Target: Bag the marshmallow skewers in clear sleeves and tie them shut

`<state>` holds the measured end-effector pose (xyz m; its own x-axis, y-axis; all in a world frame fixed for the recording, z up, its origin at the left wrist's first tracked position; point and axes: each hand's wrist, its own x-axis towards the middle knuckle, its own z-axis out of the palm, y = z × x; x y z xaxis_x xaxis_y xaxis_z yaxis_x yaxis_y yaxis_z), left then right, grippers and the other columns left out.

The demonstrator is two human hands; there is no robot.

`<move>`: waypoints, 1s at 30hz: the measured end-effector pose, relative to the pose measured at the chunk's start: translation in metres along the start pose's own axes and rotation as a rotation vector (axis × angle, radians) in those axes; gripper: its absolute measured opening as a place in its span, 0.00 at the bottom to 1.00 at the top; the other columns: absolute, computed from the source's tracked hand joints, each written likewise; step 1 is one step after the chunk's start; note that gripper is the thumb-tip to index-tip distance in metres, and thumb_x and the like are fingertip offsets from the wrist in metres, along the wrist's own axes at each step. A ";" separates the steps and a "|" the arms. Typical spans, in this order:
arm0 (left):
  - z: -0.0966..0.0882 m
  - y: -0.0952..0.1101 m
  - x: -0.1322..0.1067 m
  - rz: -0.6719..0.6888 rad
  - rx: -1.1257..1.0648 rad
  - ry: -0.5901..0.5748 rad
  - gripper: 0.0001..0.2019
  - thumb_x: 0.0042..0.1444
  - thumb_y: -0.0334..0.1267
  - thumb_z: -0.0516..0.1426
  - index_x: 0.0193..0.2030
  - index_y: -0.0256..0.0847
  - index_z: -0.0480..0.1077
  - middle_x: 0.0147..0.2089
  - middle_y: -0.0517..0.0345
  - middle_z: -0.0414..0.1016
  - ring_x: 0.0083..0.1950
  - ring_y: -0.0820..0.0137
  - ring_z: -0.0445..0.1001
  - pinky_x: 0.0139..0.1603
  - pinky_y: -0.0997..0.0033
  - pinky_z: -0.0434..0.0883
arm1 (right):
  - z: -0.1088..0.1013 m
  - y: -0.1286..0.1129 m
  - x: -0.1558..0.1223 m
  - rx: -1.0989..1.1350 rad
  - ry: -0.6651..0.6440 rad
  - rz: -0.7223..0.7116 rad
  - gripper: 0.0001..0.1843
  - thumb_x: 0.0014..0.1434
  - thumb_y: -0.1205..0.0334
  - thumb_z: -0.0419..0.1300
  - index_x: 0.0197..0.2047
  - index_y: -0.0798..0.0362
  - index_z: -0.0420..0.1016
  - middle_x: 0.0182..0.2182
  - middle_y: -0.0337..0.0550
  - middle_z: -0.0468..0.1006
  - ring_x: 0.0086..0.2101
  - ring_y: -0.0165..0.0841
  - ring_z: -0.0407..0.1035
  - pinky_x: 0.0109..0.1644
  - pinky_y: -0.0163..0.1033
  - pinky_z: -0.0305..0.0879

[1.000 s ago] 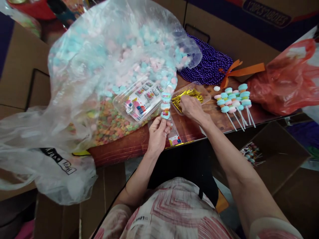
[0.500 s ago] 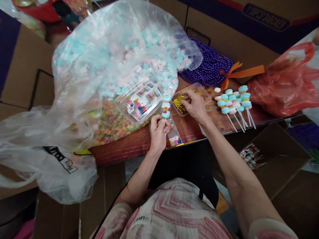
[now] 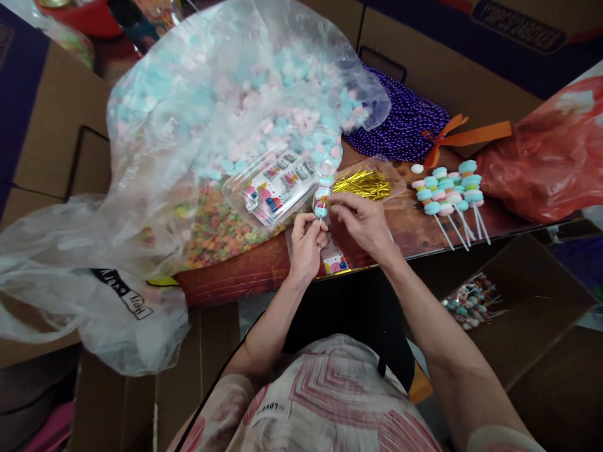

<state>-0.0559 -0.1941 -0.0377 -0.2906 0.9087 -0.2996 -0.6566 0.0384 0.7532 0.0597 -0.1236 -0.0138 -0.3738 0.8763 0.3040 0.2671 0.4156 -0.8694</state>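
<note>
My left hand [image 3: 306,245] is closed round the lower end of a marshmallow lollipop [image 3: 323,196], which stands upright in a clear printed bag. Pale blue, pink and white pieces show through the film. Beside it my right hand [image 3: 365,224] has its thumb and fingertips drawn together at the bag's right side; whatever they pinch is too small to make out. Behind that hand lies a clear tray of gold twist ties [image 3: 363,184]. To the left, another clear tray holds a stack of printed bags [image 3: 281,187]. One flat printed bag [image 3: 336,263] lies under my hands.
A big clear sack of marshmallows [image 3: 226,94] and ring-shaped candies [image 3: 221,235] fills the left. Unwrapped marshmallow lollipops [image 3: 447,190] lie at right, near purple beads [image 3: 400,116] and a red plastic bag [image 3: 551,157]. Below the table edge, a cardboard box [image 3: 541,301] contains wrapped lollipops [image 3: 473,301].
My right hand has left the twist-tie tray and come down and left to the lollipop. My left hand still grips the bagged lollipop. The view has shifted slightly.
</note>
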 end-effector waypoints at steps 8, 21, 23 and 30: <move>0.007 0.001 -0.001 -0.061 -0.001 -0.089 0.15 0.54 0.40 0.66 0.33 0.42 0.62 0.26 0.68 0.64 0.22 0.82 0.56 0.22 0.82 0.53 | 0.005 0.000 -0.022 -0.104 -0.048 0.061 0.06 0.62 0.60 0.59 0.32 0.50 0.72 0.28 0.36 0.75 0.29 0.31 0.68 0.36 0.36 0.63; 0.012 0.002 -0.007 -0.021 0.025 -0.100 0.15 0.56 0.43 0.67 0.32 0.40 0.66 0.26 0.64 0.69 0.22 0.83 0.56 0.23 0.83 0.55 | -0.009 -0.007 -0.052 0.015 0.071 0.171 0.07 0.61 0.59 0.60 0.32 0.51 0.75 0.29 0.37 0.77 0.30 0.32 0.68 0.37 0.38 0.64; 0.013 -0.001 -0.008 -0.014 0.015 -0.132 0.17 0.53 0.44 0.69 0.31 0.40 0.65 0.26 0.65 0.68 0.22 0.83 0.56 0.23 0.83 0.55 | -0.007 -0.007 -0.055 0.071 0.094 0.223 0.08 0.60 0.58 0.60 0.31 0.51 0.74 0.27 0.36 0.75 0.28 0.31 0.66 0.34 0.37 0.63; 0.016 -0.001 -0.018 -0.116 -0.007 -0.151 0.17 0.54 0.42 0.68 0.29 0.38 0.64 0.24 0.66 0.65 0.20 0.85 0.51 0.20 0.85 0.52 | 0.004 -0.009 -0.062 0.249 0.128 0.318 0.10 0.61 0.55 0.59 0.31 0.50 0.67 0.25 0.34 0.68 0.26 0.29 0.61 0.31 0.36 0.60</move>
<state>-0.0384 -0.2033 -0.0239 -0.1050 0.9505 -0.2924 -0.6847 0.1441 0.7144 0.0769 -0.1830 -0.0268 -0.1897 0.9811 0.0373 0.1231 0.0615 -0.9905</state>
